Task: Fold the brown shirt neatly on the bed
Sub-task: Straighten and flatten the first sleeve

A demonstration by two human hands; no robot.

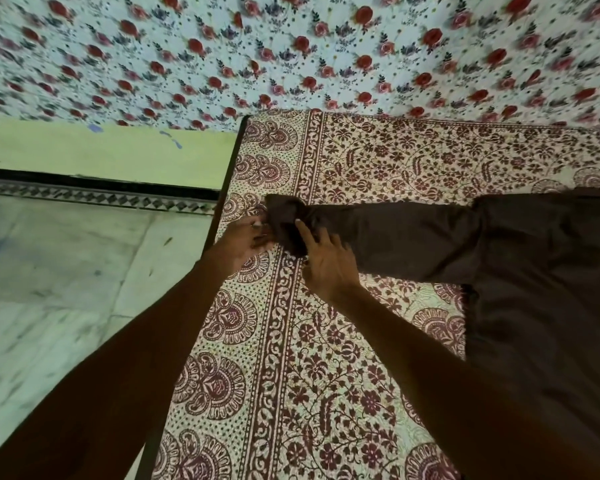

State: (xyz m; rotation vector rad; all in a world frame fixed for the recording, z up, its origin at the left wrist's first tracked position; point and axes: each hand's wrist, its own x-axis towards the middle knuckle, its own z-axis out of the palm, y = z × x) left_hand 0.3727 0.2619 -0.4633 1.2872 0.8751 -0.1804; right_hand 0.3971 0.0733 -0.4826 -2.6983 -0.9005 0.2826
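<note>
Only the head view is given. On the bed, over a maroon-patterned sheet, the brown shirt is laid at the right, its body cut off by the right and lower edges of the picture. One sleeve is stretched leftward toward the bed's edge. The cuff is pinched at its end by the left hand, whose fingertips are blurred against the fabric. The right hand is set just beside it, forefinger laid straight on the cuff, other fingers bent. Its thumb is hidden, so a pinch cannot be told. A floral cloth beyond is smeared by blur.
</note>
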